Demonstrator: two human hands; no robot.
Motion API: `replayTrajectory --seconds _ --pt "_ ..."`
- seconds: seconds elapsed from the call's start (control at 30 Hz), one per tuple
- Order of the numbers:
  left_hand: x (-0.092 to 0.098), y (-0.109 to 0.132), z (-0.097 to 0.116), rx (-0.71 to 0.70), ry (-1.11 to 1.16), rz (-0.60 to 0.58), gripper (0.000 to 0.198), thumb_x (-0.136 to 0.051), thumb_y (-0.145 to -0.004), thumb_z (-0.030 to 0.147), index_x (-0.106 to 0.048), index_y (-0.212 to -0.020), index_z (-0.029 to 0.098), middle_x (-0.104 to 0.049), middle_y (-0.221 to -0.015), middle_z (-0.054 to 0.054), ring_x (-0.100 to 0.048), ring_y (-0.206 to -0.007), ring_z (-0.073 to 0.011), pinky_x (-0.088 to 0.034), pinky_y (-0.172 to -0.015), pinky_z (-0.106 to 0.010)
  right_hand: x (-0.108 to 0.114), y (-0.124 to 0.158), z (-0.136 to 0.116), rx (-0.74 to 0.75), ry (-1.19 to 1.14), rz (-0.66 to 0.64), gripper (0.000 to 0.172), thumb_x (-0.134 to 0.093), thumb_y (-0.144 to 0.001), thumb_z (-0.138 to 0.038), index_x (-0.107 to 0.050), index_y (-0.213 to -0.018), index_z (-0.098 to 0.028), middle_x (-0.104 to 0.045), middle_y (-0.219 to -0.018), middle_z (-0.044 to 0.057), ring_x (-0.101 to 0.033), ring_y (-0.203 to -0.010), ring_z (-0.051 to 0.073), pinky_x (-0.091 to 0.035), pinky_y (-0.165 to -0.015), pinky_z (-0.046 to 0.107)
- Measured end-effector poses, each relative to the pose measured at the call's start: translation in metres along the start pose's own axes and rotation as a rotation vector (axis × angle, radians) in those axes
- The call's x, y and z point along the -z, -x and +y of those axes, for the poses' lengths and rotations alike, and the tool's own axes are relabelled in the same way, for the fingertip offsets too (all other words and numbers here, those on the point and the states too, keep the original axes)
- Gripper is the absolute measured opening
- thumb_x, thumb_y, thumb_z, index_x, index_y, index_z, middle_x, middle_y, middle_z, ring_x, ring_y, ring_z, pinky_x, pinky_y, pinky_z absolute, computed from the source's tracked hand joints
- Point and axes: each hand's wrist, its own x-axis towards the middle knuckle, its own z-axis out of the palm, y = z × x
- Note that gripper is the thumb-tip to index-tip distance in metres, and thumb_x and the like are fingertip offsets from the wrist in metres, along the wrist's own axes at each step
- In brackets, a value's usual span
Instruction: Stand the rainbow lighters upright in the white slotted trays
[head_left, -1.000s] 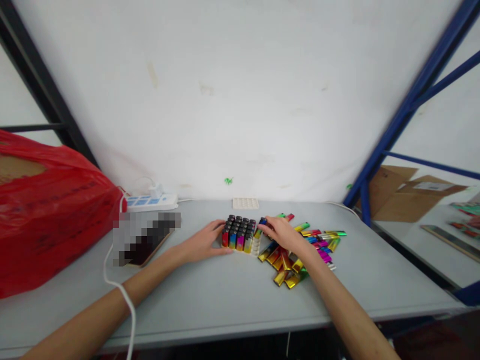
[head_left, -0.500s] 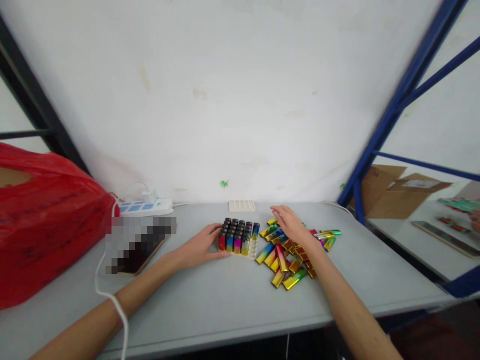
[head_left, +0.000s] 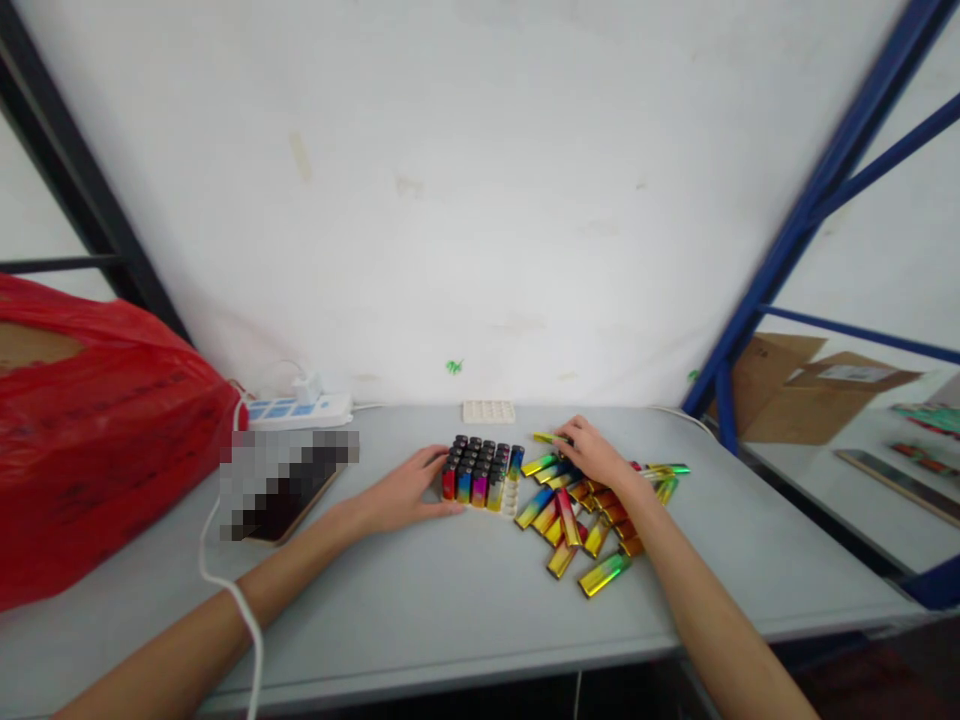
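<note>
Upright lighters (head_left: 478, 468) with black tops and shiny coloured bodies fill most of a white tray (head_left: 511, 498); the row of holes on its right side holds one blue lighter at the back. My left hand (head_left: 409, 490) grips the tray's left side, thumb along the front and fingers behind. My right hand (head_left: 596, 452) is over the far part of a loose heap of metallic lighters (head_left: 568, 517). Its fingers are closed on the end of a yellow lighter (head_left: 546, 437) that points left. The forearm hides part of the heap.
Another white holed tray (head_left: 488, 411) lies by the wall. On the left are a phone (head_left: 292, 500), a power strip (head_left: 300, 410), a white cable (head_left: 232, 590) and a red plastic bag (head_left: 112, 450). A blue metal frame (head_left: 772, 260) and cardboard box (head_left: 787, 390) stand right.
My right hand has come down onto the heap and closed on a yellow lighter. A green-yellow lighter at the heap's front has shifted slightly. My left hand stays at the tray.
</note>
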Motion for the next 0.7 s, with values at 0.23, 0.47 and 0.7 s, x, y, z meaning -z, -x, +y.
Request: replayTrajectory --seconds 0.23,0.47,0.7 --pt "0.0 0.0 0.0 -0.004 -0.004 0.007 0.076 -0.073 -0.09 0.068 -0.062 -0.146 0.019 -0.054 -0.159 -0.017 -0.051 -0.148 -0.0379 -0.039 -0.129 -0.052 0.013 -0.002 -0.034 -0.229 -0.549 0.321 0.046 -0.062 -0.096 -0.062 -0.075 -0.107 -0.019 -0.063 -0.068 -0.001 -0.057 -0.063 0.018 -0.049 -0.067 0.032" --pt "-0.002 0.0 -0.002 -0.014 0.004 0.026 0.076 -0.075 -0.089 0.068 -0.062 -0.146 0.02 -0.056 -0.157 -0.017 -0.053 -0.146 -0.0379 -0.041 -0.128 -0.052 0.011 -0.007 -0.066 -0.334 -1.131 0.47 0.052 -0.08 -0.078 -0.071 -0.066 -0.086 -0.022 -0.061 -0.079 -0.001 -0.057 -0.07 0.015 -0.052 -0.065 0.028" --pt "-0.001 0.0 -0.002 -0.03 0.008 0.022 0.075 -0.075 -0.09 0.066 -0.061 -0.147 0.02 -0.056 -0.157 -0.016 -0.053 -0.146 -0.0361 -0.041 -0.127 -0.051 0.004 -0.004 -0.084 -0.326 -1.155 0.224 0.055 -0.074 -0.082 -0.077 -0.057 -0.092 -0.025 -0.038 -0.061 -0.011 -0.026 -0.046 0.008 -0.022 -0.042 0.021"
